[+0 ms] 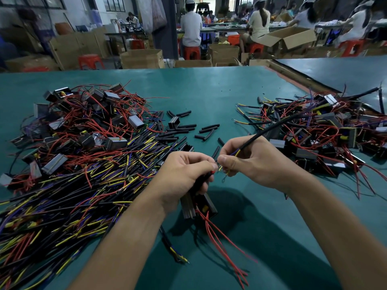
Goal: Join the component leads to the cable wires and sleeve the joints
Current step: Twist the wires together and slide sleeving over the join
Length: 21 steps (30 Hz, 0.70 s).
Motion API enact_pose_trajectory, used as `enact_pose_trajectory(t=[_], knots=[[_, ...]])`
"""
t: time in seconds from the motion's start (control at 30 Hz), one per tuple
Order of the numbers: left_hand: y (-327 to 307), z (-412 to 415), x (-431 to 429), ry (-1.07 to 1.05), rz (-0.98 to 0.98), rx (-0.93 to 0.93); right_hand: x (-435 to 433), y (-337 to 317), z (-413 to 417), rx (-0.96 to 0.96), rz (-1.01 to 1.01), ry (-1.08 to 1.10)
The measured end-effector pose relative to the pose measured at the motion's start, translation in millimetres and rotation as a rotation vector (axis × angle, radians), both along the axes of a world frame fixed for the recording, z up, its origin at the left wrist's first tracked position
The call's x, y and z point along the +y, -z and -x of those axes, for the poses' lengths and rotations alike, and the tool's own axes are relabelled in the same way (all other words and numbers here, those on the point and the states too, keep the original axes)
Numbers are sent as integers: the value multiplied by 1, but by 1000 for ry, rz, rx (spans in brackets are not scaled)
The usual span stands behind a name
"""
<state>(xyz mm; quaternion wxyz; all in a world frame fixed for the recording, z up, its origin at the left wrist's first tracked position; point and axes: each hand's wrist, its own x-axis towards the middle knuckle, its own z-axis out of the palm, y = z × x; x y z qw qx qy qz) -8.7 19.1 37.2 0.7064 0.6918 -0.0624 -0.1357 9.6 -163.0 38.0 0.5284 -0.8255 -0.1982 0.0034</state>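
My left hand (185, 174) grips a black box-shaped component (206, 207) above the green table (209, 91) and pinches one of its red leads at the fingertips. Long red leads (222, 243) hang from the component toward me. My right hand (253, 162) holds a black cable (270, 130) and pinches its yellow and purple wires against the lead, right between both thumbs. A small ring terminal dangles under the right fingers. Short black sleeves (206, 130) lie scattered on the table just beyond my hands.
A big heap of cables and components (83, 153) fills the left of the table. Another heap of components with wires (326, 130) lies at the right. One loose cable end (176, 252) lies near my left forearm. People sit on red stools among cardboard boxes behind the table.
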Motion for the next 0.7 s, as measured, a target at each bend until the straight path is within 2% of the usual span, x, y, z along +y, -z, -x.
enact_pose_trajectory(t=[0.13,0.3,0.43,0.53,0.7], knots=[[0,-3,1,-35,155,166,6,2,1,-19,-56,-1],[3,-6,-3,-166,164,292,10,8,1,-132,23,48],[6,-4,-10,-267,184,294,8,9,1,-211,155,54],[8,-1,-13,-331,171,221,8,8,2,-256,244,68],[7,0,-12,-302,79,179,6,2,7,-266,270,45]])
